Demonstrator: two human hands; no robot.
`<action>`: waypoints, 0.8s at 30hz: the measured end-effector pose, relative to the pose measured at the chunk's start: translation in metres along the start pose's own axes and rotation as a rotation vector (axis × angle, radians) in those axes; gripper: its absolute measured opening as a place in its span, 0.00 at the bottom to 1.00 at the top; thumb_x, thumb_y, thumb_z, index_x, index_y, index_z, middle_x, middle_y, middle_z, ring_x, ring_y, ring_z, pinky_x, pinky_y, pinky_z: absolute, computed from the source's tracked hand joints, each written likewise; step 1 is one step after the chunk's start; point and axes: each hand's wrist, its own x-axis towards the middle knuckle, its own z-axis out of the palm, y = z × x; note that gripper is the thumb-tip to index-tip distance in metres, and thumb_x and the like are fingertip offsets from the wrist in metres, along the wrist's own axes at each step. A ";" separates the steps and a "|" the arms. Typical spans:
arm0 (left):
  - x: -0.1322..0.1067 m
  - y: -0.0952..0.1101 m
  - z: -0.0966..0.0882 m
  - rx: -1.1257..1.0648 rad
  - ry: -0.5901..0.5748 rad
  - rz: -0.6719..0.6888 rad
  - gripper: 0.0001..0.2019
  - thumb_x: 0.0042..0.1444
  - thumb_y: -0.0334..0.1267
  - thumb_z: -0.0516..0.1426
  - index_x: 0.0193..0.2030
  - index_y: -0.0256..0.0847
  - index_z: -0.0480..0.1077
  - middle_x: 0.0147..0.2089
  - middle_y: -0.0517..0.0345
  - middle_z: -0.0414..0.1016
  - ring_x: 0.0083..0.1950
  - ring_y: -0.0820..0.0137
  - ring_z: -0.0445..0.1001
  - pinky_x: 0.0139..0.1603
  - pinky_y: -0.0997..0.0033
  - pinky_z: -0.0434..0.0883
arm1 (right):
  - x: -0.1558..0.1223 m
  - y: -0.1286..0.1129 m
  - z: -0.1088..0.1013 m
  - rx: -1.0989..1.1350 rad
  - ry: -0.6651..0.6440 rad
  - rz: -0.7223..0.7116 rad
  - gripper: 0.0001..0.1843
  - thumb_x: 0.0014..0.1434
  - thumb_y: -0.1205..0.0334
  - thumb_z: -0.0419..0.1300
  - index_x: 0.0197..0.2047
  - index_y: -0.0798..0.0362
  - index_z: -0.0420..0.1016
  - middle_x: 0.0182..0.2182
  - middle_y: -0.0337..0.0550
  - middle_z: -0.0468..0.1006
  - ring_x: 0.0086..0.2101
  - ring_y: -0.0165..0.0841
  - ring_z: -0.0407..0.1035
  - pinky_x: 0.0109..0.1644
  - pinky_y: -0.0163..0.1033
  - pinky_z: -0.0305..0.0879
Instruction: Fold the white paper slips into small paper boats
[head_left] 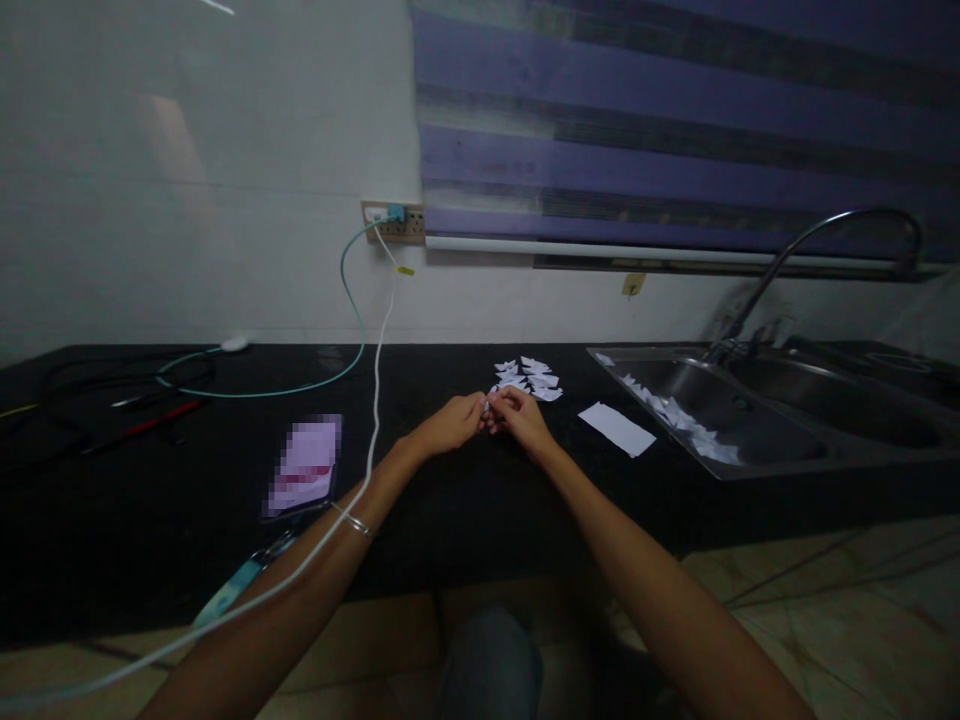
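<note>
Small bits of white paper seem to be folded here, and a good part of that work looks done. A loose pile of folded paper pieces (541, 380) is set out on the black desk (450, 530), just past the hands, and many of its bits can be seen to have sharp points. A long row of white paper pieces (679, 415) is laid along the near side of the metal sink (781, 466), and these look folded too. How many there are cannot be told, since they are bunched up. Between the hands, a tiny white paper (487, 406) seems to be pinched. It is mostly hidden by the fingers, so how far it has been folded cannot be told. The left hand (456, 424) is curled in, with its fingertips kept close together on the paper. The right hand (525, 418) is curled the same way from the other side, its fingers bent and nearly touching the left ones. One flat white sheet (617, 429) is left lying between the right hand and the sink. No fold has been made to stand up in it, so it may be counted as not yet done.
</note>
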 end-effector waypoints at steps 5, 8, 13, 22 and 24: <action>0.001 0.005 -0.001 0.334 0.021 -0.045 0.16 0.68 0.39 0.42 0.34 0.41 0.67 0.32 0.51 0.75 0.32 0.64 0.74 0.35 0.67 0.67 | -0.001 0.005 -0.002 -0.321 0.102 -0.154 0.12 0.55 0.52 0.60 0.27 0.50 0.66 0.21 0.36 0.72 0.22 0.31 0.66 0.27 0.37 0.63; 0.003 0.011 0.001 0.510 0.008 -0.102 0.14 0.67 0.37 0.44 0.37 0.39 0.69 0.36 0.45 0.77 0.35 0.61 0.76 0.39 0.65 0.68 | -0.006 0.004 -0.001 -0.699 0.230 -0.337 0.09 0.55 0.61 0.58 0.25 0.50 0.65 0.20 0.36 0.68 0.24 0.31 0.64 0.30 0.36 0.57; 0.006 0.016 0.005 0.275 0.036 -0.134 0.20 0.68 0.43 0.42 0.35 0.38 0.69 0.35 0.47 0.77 0.36 0.64 0.76 0.41 0.65 0.69 | -0.010 0.000 -0.001 -0.965 0.310 -0.403 0.05 0.57 0.65 0.55 0.29 0.52 0.66 0.22 0.38 0.68 0.26 0.31 0.64 0.32 0.36 0.54; 0.014 0.008 0.005 -0.312 -0.014 -0.247 0.35 0.66 0.60 0.36 0.23 0.38 0.68 0.23 0.54 0.73 0.28 0.69 0.73 0.40 0.68 0.70 | -0.010 0.001 0.000 -0.986 0.162 -0.507 0.04 0.60 0.66 0.53 0.32 0.52 0.66 0.27 0.41 0.71 0.28 0.32 0.65 0.35 0.36 0.57; 0.014 0.007 0.006 -0.305 0.004 -0.228 0.34 0.66 0.60 0.39 0.23 0.37 0.68 0.22 0.55 0.72 0.28 0.70 0.72 0.37 0.69 0.69 | -0.011 0.000 0.001 -0.962 0.155 -0.521 0.04 0.61 0.65 0.53 0.33 0.52 0.66 0.27 0.41 0.71 0.29 0.32 0.65 0.35 0.36 0.58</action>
